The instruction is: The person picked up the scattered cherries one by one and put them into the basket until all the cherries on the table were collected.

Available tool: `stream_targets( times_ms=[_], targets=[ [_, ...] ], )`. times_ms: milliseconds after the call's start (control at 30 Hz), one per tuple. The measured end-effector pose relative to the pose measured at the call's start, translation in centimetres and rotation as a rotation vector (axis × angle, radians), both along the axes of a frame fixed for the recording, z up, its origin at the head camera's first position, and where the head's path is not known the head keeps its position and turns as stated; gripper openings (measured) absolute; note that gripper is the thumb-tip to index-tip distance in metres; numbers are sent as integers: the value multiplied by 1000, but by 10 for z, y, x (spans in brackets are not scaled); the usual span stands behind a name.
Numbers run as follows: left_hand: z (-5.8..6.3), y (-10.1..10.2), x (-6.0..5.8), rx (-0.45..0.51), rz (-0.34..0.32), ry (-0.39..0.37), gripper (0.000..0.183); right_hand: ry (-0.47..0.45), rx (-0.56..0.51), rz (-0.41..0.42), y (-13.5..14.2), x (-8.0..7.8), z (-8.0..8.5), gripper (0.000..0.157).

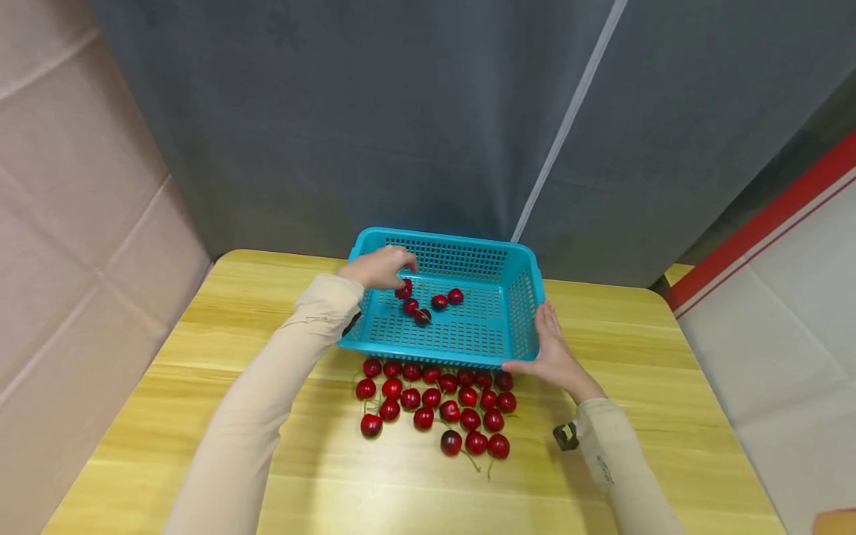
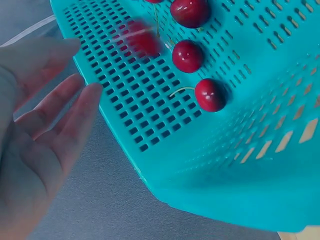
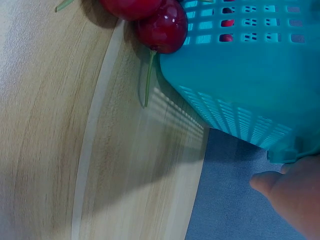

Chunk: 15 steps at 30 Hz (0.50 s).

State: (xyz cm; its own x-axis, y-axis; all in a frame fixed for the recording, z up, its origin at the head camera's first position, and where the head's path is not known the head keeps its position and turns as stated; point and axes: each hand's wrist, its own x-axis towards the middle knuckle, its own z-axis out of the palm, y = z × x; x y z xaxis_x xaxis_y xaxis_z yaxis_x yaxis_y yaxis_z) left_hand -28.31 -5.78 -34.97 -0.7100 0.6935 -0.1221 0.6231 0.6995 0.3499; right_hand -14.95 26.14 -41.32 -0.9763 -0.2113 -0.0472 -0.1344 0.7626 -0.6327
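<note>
We are hovering our left hand point(image 1: 380, 267), fingers apart, holding nothing, over a turquoise rectangular plastic basket point(image 1: 483, 297), its long axis running nine-to-three, and touching its four-o'clock corner with our straight-fingered right hand point(image 1: 556, 358), nearer the loose round red cherries point(image 1: 449, 412) lying at the left's five o'clock.

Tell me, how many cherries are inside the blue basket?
5 cherries show within the blue basket: one by the left hand, two just in front of that one, and two to their right. More may be hidden behind the hand.
</note>
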Motion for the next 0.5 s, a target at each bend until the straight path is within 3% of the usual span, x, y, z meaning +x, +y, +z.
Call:
stream_targets(
  times_ms=[267,500],
  targets=[
    [3,0,7,-10,6,-14,27,4,1,-4,2,-3,0,127],
    [11,-3,30,46,-64,48,27,4,-8,2,4,-4,-1,126]
  ],
)
